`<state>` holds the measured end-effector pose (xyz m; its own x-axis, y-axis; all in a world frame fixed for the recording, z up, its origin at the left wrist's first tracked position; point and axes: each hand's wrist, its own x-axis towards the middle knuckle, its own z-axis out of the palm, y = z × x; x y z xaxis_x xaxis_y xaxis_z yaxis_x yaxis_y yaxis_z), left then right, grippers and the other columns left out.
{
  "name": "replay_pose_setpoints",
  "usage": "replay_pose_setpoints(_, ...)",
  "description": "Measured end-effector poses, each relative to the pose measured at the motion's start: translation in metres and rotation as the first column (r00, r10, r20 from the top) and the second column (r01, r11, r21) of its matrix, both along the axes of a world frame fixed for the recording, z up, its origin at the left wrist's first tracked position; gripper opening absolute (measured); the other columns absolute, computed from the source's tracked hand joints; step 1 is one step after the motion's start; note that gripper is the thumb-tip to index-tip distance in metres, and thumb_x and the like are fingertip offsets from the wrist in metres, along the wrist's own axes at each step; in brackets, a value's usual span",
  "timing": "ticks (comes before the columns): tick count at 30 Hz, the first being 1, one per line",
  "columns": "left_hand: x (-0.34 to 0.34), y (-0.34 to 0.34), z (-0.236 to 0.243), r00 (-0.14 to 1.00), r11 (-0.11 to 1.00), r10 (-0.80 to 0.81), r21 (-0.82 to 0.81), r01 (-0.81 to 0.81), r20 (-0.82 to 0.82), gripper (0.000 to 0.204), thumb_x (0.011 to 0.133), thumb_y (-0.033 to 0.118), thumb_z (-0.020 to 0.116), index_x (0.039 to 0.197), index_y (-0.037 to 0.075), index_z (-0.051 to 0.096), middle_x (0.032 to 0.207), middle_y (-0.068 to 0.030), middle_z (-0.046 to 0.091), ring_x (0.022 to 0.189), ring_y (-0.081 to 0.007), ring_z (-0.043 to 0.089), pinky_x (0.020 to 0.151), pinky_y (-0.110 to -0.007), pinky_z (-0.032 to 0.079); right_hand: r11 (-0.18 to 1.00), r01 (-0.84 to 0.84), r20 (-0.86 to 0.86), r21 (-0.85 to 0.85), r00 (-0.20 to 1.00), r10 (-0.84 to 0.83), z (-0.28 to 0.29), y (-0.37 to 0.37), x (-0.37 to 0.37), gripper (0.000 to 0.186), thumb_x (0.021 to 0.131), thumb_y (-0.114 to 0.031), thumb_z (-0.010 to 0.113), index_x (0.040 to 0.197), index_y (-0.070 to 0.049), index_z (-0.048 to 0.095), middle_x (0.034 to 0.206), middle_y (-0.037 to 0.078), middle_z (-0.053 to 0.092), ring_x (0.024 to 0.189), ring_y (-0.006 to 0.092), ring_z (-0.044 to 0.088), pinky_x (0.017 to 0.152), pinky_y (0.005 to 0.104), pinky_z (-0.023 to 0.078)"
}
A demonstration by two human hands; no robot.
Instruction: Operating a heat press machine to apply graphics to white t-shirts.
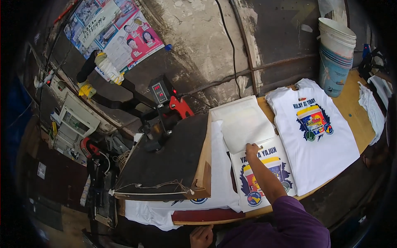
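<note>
My right hand (pixel 252 150) reaches over a stack of printed transfer sheets (pixel 292 188), its fingers closed in a pinch at the edge where a blank white sheet (pixel 244 118) meets the top print. The print is mirrored, with a paint bucket picture, and my forearm covers part of it. Below the table's front edge, my left hand (pixel 202 236) is loosely curled, with nothing seen in it. To the left of the sheets stands a heat press (pixel 165 165), its large dark plate over a white T-shirt (pixel 225 165) that lies partly hidden beneath.
Printed white T-shirts (pixel 314 153) lie in a pile on the wooden table (pixel 352 108) to the right. Behind them stand stacked plastic buckets (pixel 336 58). The press's lit control box (pixel 162 89) and padded handle (pixel 108 68) rise at the back. White cloth (pixel 369 109) lies far right.
</note>
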<state>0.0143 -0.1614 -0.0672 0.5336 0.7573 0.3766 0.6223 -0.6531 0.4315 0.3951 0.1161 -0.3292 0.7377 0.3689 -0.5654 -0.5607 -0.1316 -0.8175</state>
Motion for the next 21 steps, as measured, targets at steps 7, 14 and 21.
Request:
replay_pose_setpoints(7,-0.018,-0.006,-0.022,0.998,0.984,0.065,-0.166,-0.066,-0.012,0.017,0.084,0.002,0.063,0.099,-0.001,0.072,0.091,-0.0172,0.071,0.081,-0.0326,0.068,0.073,-0.041,0.055,0.951,-0.264,-0.229,0.16,0.927,0.296,0.038,0.029,-0.007,0.019,0.086,-0.012,0.068,0.093,0.001,0.057,0.071,0.015,0.062,0.054,0.024,0.062,0.05,0.0375,0.058)
replay_pose_setpoints(14,-0.131,0.044,-0.129,0.557,0.758,0.635,-0.295,-0.581,0.535,0.03,0.092,0.002,0.055,0.121,-0.004,0.06,0.102,-0.0124,0.064,0.086,-0.0181,0.06,0.072,-0.034,0.051,0.792,-0.596,-0.049,0.135,0.794,0.606,0.059,-0.073,-0.033,0.02,0.089,-0.015,0.063,0.095,0.004,0.065,0.077,0.015,0.07,0.05,0.0196,0.061,0.045,0.0322,0.052)
replay_pose_setpoints(21,-0.26,0.182,-0.172,0.234,0.653,0.758,-0.711,-0.263,0.609,0.053,0.1,0.04,0.046,0.141,0.007,0.046,0.139,-0.012,0.052,0.126,-0.0287,0.05,0.108,-0.046,0.036,0.642,-0.682,-0.036,0.351,0.675,0.737,0.093,-0.163,-0.089,0.04,0.103,-0.035,0.044,0.11,-0.001,0.064,0.102,0.015,0.072,0.089,0.0209,0.065,0.085,0.0399,0.051)
